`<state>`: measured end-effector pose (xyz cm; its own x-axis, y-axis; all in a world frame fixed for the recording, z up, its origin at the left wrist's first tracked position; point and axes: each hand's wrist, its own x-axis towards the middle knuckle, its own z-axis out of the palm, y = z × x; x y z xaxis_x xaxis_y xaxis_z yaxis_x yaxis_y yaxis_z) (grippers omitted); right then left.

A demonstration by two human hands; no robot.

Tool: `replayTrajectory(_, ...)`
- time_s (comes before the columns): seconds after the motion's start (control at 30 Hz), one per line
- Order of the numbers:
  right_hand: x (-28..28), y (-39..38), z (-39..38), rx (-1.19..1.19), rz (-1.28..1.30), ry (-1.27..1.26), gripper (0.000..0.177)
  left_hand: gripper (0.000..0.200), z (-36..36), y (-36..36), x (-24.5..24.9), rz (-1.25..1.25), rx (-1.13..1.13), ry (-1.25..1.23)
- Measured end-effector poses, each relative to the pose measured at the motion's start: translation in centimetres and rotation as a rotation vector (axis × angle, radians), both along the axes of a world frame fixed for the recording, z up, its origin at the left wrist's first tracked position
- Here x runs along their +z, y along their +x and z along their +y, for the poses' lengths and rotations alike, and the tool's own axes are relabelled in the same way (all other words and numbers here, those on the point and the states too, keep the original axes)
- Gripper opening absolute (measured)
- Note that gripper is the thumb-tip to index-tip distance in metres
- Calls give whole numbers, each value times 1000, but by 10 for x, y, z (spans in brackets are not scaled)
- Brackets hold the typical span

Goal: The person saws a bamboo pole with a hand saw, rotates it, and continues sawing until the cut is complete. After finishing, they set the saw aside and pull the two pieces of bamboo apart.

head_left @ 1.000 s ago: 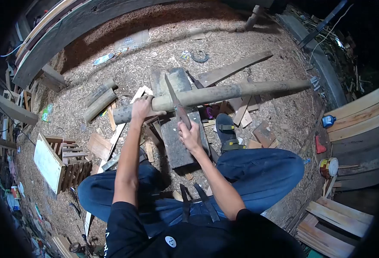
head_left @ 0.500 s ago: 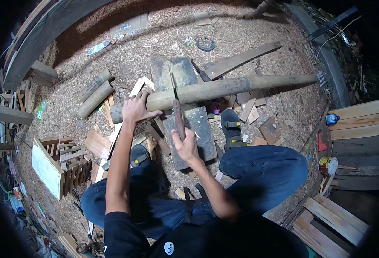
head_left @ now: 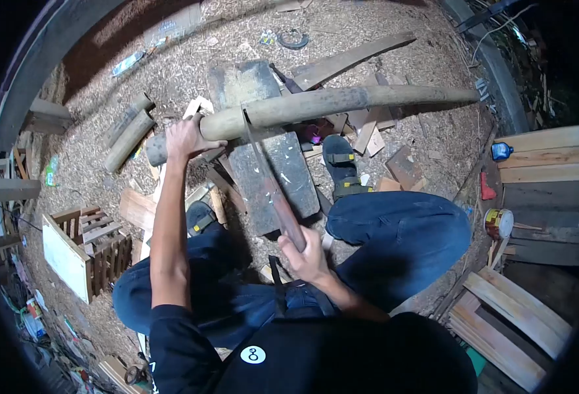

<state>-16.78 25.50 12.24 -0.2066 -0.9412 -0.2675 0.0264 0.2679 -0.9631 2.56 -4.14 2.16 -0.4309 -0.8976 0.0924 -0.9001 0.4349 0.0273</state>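
A long bamboo pole lies crosswise over a dusty wooden block. My left hand grips it close to its left end, fingers over the top and thumb pointing right. Just right of that hand, a handsaw has its blade tip at a dark cut in the bamboo. Its reddish-brown handle is held by my right hand, low in front of my lap. Two short bamboo pieces rest on the ground to the left.
Wood shavings and offcuts cover the ground around my feet. A small slatted wooden crate stands at left. On the right are a paint can, a blue bottle and stacked boards. A long plank lies behind the pole.
My right hand has drawn the saw back toward my body, so more blade shows on the near side of the bamboo. My left hand keeps its grip. The whole view has shifted slightly.
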Motion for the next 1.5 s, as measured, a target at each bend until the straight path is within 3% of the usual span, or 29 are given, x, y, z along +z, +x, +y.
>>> replayTrajectory(0.13, 27, -2, -6, -19, 52, -68, 24, 96, 9, -5, 6, -58, 25, 75)
replayTrajectory(0.27, 12, 5, 3, -13, 136, -182, 24, 97, 12, -5, -1, -33, 61, 101)
replayTrajectory(0.37, -18, 15, 18, 36, 30, -110, 24, 98, 15, -4, -17, 24, 29, -30)
replayTrajectory(0.47, 8, 24, 13, 14, 33, -103, 23, 97, 17, -6, -10, 52, 71, 73)
replayTrajectory(0.53, 49, 19, -5, -36, 119, -37, 26, 100, 28, -4, -12, 48, 29, -6)
replayTrajectory(0.6, 28, 21, 4, -131, 241, -239, 27, 74, 27, -2, -19, -102, 64, -46)
replayTrajectory(0.67, 47, 16, 10, -75, 222, -129, 27, 34, 28, 3, -39, -11, 42, -242)
replayTrajectory(0.73, 36, 24, 15, -76, 201, -168, 27, 21, 32, 2, -37, 40, 34, -289)
replayTrajectory(0.8, 19, 22, 20, -80, 188, -193, 26, 21, 30, -1, -36, 1, 58, -241)
replayTrajectory(0.87, 4, 13, 24, -28, -130, -86, 23, 21, 31, -4, -36, -34, 80, -232)
replayTrajectory(0.9, 14, 12, 21, -35, -314, -36, 21, 21, 31, -7, -36, -68, 101, -221)
replayTrajectory(1.0, 81, 27, 1, -32, -352, 13, 21, 21, 51, -17, -34, 30, 77, -335)
replayTrajectory(1.07, 91, 33, -3, -14, -332, 12, 22, 21, 56, -14, -31, 41, 50, -413)
replayTrajectory(1.13, 79, 35, 5, -21, -16, -23, 24, 20, 49, -10, -37, 5, 51, -329)
replayTrajectory(1.17, 67, 31, 10, -65, 111, -161, 27, 17, 42, -10, -38, -7, 50, -272)
replayTrajectory(1.2, 62, 23, 17, -50, 84, -110, 29, 17, 36, -9, -43, -4, 54, -278)
replayTrajectory(1.27, 11, 9, 31, -63, 180, -279, 27, 15, 15, -7, -48, -7, 78, -113)
replayTrajectory(1.3, -8, 7, 34, -44, 173, -249, 28, 15, 12, -10, -39, 8, 92, -22)
replayTrajectory(1.37, -8, 14, 36, -111, 4, -71, 32, 15, 19, -13, -34, 18, 48, -101)
replayTrajectory(1.4, 27, 15, 26, -99, 157, -148, 31, 16, 30, -11, -33, 19, 9, -172)
replayTrajectory(1.43, 52, 13, 19, -109, 5, -81, 30, 32, 53, -14, -11, 96, -30, -256)
replayTrajectory(1.47, 69, 10, 13, -116, -148, -28, 30, 32, 58, -11, -14, 86, -33, -260)
replayTrajectory(1.5, 74, 9, 18, -101, -41, -32, 32, 50, 56, -6, -25, 74, -19, -321)
